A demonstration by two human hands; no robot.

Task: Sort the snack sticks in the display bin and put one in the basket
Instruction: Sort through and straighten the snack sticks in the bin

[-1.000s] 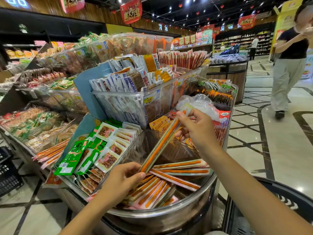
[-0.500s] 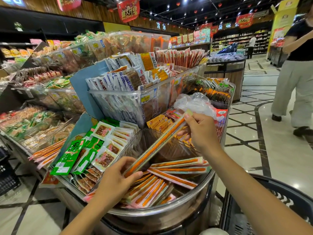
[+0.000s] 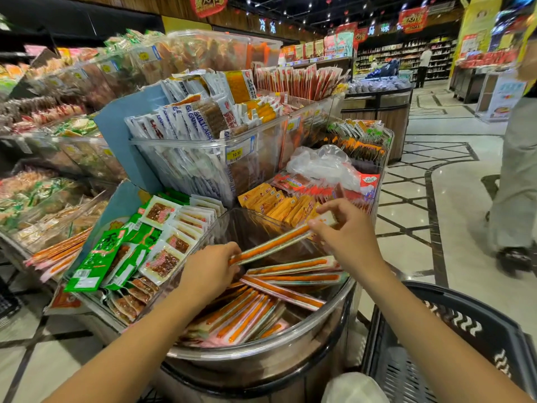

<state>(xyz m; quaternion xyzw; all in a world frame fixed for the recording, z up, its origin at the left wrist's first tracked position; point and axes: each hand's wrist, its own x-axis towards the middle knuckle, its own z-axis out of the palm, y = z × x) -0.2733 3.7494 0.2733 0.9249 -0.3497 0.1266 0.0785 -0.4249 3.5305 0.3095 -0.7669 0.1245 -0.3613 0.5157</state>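
A long orange snack stick in a clear wrapper is held over the round display bin. My left hand pinches its near end and my right hand pinches its far end, so it lies nearly level. Several more sticks lie across the bin, and another pile points toward its front rim. The black plastic basket stands on the floor at the lower right, under my right forearm.
Clear bins of packaged snacks rise behind the round bin. Green and white packets fill the tray to the left. A person walks on the tiled aisle at the right. A white object shows at the bottom edge.
The stick has been lowered from a steep tilt to almost flat over the bin. My right hand came down with its far end. The passer-by moved toward the right edge.
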